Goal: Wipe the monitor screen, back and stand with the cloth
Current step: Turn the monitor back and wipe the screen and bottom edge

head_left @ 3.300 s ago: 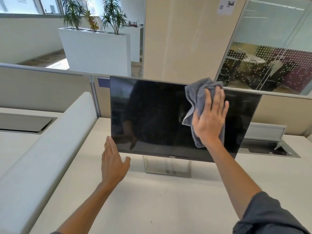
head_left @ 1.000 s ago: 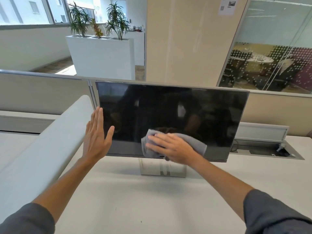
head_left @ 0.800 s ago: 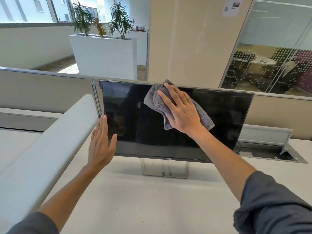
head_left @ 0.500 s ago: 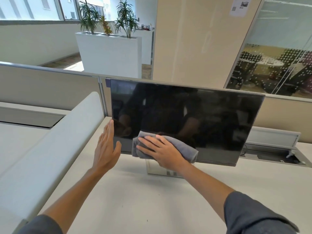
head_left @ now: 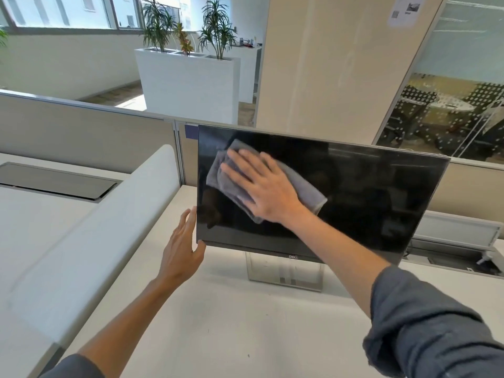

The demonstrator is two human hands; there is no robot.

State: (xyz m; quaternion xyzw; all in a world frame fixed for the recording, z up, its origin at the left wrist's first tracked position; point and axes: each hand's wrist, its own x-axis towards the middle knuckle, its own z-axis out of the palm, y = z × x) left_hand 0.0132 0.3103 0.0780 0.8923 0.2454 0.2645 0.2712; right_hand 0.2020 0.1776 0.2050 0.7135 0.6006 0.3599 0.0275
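Note:
A black monitor (head_left: pixel 376 197) stands on a silver stand (head_left: pixel 285 272) on the white desk (head_left: pixel 218 323), its dark screen facing me. My right hand (head_left: pixel 261 188) presses a grey cloth (head_left: pixel 311 192) flat against the upper left of the screen, fingers straight and spread. My left hand (head_left: pixel 181 248) rests with straight fingers against the screen's lower left corner and left edge. The monitor's back is hidden.
A white padded divider (head_left: pixel 90 241) runs along the left of the desk. A beige partition (head_left: pixel 81 132) stands behind. A cable tray (head_left: pixel 450 255) lies open at the back right. White planters (head_left: pixel 188 83) with plants and a glass-walled room are farther off.
My right hand with the cloth has moved from the screen's lower edge up to its upper left. My left hand stays at the lower left corner.

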